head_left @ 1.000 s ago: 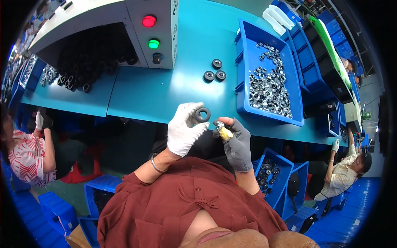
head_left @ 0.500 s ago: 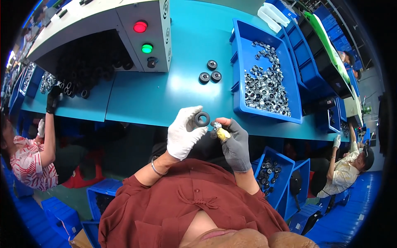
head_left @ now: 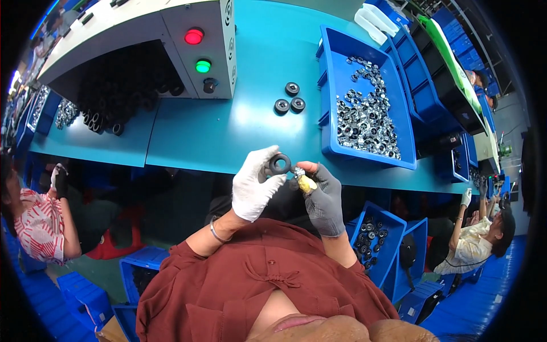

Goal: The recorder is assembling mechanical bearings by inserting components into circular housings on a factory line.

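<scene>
Your left hand [head_left: 254,185] pinches black ring [head_left: 279,164] | your right hand [head_left: 320,196] grips small metal piece [head_left: 299,172] touching ring | both just before teal bench [head_left: 239,128] edge, left of blue tray [head_left: 364,91]

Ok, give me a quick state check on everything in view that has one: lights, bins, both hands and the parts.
Red light: lit.
Green light: lit.
Blue tray: part filled with small metal pieces.
Three black rings: lying loose on the teal table.
Left hand: white glove, pinching a black ring.
Right hand: grey glove, holding a small metal piece against that ring.
Lower blue bin: holds dark rings.
</scene>
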### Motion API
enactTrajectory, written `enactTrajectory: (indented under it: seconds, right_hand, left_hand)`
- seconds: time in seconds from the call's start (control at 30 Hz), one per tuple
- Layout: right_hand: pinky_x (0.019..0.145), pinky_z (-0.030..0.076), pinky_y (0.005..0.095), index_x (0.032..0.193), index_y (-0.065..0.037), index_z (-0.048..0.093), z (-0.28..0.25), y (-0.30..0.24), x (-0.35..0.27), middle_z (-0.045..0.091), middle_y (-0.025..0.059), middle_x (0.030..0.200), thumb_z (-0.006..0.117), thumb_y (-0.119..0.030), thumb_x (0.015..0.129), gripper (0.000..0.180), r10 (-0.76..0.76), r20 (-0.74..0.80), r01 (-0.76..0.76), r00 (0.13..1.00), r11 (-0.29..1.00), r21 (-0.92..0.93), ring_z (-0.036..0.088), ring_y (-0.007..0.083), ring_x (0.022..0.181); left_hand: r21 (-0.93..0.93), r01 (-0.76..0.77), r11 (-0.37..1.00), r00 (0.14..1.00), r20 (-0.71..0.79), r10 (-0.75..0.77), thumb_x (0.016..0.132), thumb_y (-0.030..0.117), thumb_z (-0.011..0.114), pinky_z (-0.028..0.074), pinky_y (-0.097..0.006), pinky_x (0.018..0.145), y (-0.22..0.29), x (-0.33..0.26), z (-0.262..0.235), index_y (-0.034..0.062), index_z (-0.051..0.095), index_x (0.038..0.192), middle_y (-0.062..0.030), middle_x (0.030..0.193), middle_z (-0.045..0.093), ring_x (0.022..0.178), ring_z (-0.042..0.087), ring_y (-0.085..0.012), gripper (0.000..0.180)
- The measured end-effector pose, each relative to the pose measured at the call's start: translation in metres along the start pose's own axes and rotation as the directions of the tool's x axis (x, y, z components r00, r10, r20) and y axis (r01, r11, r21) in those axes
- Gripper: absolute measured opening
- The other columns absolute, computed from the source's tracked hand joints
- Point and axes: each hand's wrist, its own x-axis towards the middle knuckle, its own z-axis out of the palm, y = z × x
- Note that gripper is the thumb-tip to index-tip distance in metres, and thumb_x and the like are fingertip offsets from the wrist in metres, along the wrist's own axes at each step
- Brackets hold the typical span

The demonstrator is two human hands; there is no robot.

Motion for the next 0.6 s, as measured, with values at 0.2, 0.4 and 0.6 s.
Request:
enactTrajectory:
  seconds: [0.2,0.4,0.6]
  right_hand:
    - [0.087,0.048,0.0247,0.122,0.001,0.062,0.01,0.002,0.002,0.06,0.006,0.116,0.063,0.006,0.089,0.033,-0.316,-0.023,0.302,0.948,0.924,-0.232,0.061,0.012,0.097]
    - [0.082,0.049,0.0266,0.114,0.002,0.066,0.009,0.001,0.011,0.059,0.0086,0.109,0.068,0.008,0.081,0.034,-0.538,0.135,0.508,0.832,0.642,-0.574,0.06,0.0155,0.092]
    - [0.079,0.052,0.0301,0.11,0.0,0.068,0.007,-0.001,0.018,0.061,0.0124,0.102,0.068,0.01,0.072,0.039,-0.638,0.287,0.581,0.715,0.314,-0.75,0.063,0.024,0.09]
  left_hand:
    - [-0.561,0.313,0.766,0.946,0.111,-0.305,0.099,0.014,0.063,0.054,-0.033,0.089,-0.01,0.003,-0.001,-0.0038,0.057,0.131,-0.0127,0.122,0.065,0.106,0.066,-0.0224,0.037]
    - [-0.66,0.407,0.632,0.901,0.174,-0.398,0.102,0.017,0.059,0.05,-0.034,0.096,-0.005,-0.002,0.012,-0.0028,0.059,0.127,-0.0106,0.118,0.063,0.111,0.06,-0.0194,0.032]
    - [-0.415,0.314,0.854,0.949,0.121,-0.29,0.097,0.018,0.065,0.05,-0.032,0.091,-0.02,-0.001,0.013,0.0034,0.061,0.113,-0.0052,0.108,0.062,0.099,0.06,-0.0173,0.022]
